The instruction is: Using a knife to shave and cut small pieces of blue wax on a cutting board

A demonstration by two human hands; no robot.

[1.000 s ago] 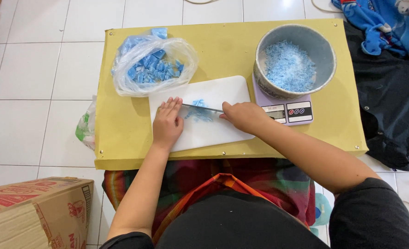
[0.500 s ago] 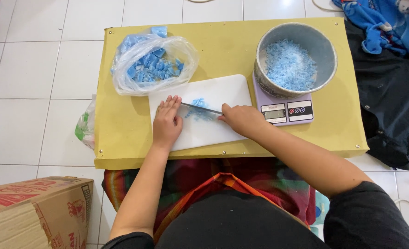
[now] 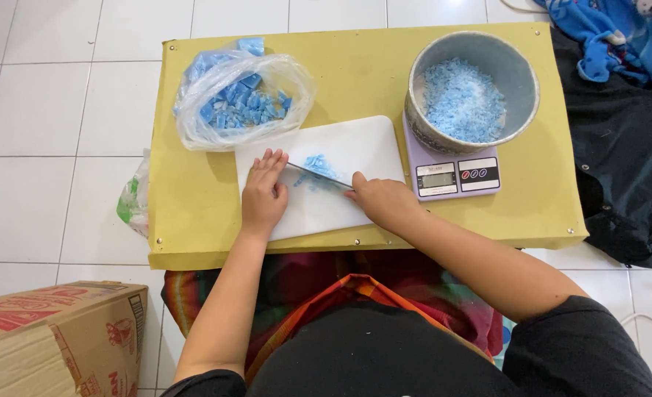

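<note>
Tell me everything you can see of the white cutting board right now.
The white cutting board is a flat rectangle with rounded corners, plastic by its look, lying on the yellow table, its right edge beside the scale. A small heap of blue pieces sits near its middle under the knife. The left hand rests flat on its left part; the right hand, holding the knife, covers its lower right corner.

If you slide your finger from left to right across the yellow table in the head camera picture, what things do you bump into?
Clear plastic bag of blue chunks → left hand → knife on the white cutting board → right hand → kitchen scale, with a metal bowl of blue shreds on it.
</note>
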